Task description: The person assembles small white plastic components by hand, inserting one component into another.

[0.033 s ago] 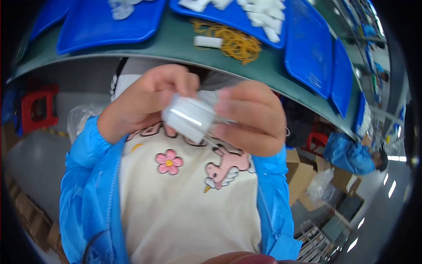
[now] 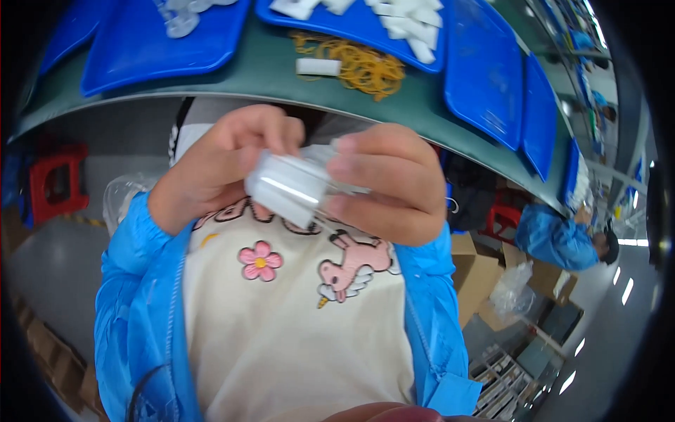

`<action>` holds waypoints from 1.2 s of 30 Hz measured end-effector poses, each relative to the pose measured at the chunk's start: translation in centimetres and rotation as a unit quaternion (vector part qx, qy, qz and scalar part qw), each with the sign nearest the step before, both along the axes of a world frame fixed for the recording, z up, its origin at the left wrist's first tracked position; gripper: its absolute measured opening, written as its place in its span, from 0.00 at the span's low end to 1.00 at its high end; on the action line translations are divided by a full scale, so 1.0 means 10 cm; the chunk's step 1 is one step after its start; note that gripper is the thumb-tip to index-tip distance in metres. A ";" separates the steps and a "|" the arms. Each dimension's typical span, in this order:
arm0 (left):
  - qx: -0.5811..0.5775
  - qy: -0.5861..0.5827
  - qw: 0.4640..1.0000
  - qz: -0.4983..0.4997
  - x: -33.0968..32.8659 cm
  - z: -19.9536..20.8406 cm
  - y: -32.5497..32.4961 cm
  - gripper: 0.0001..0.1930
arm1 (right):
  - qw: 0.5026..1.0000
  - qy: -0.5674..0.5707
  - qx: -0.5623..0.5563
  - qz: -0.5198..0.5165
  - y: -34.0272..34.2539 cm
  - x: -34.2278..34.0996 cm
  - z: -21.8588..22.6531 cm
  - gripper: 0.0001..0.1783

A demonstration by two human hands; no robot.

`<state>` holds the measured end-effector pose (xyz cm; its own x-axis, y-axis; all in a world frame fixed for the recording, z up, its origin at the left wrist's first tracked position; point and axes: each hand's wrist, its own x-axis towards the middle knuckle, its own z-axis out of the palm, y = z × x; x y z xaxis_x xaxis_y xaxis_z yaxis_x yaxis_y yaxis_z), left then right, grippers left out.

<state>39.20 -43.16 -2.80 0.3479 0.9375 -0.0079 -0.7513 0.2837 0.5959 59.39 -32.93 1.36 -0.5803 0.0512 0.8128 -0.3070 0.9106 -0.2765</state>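
In front of my chest my two hands hold a glossy white rounded block (image 2: pixel 285 184), its surface streaked by motion. My left hand (image 2: pixel 235 155) grips its left end, with thumb and fingers closed round it. On the other side my right hand (image 2: pixel 394 179) has its fingers bent and pinched at the block's right edge. Thin pale strands run between the right fingers and along the block; what they are is too blurred to tell. Beyond my hands, on the green table (image 2: pixel 260 83), lie a heap of tan rubber bands (image 2: pixel 369 69) and a small white cylindrical piece (image 2: pixel 318 67).
Blue trays stand along the table: one (image 2: pixel 148 63) with clear plastic parts, one (image 2: pixel 362 32) with white pieces, another (image 2: pixel 485 84) at right. A red stool (image 2: pixel 60 184) is at left. Cardboard boxes (image 2: pixel 472 278) and a person in blue (image 2: pixel 555 238) are at right.
The whole view has shifted slightly, so table and hands appear a little further left. Both hands keep their hold on the white block.
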 end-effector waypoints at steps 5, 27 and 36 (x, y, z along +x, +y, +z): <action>0.016 -0.017 1.000 0.017 -0.01 -0.04 0.04 0.21 | 0.998 0.050 -0.030 -0.012 -0.03 -0.02 -0.08 0.15; 0.030 0.018 0.999 -0.036 0.01 -0.14 0.09 0.19 | 0.996 0.008 0.087 -0.004 -0.01 0.01 0.00 0.17; 0.041 0.009 0.998 -0.041 0.02 -0.12 0.10 0.19 | 0.996 0.089 -0.001 -0.013 -0.06 -0.06 -0.15 0.17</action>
<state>39.40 -42.14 -4.03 0.4239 0.9037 0.0609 -0.7170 0.2937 0.6321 58.83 -33.58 -0.12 -0.4247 0.0659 0.9030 -0.3269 0.9189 -0.2208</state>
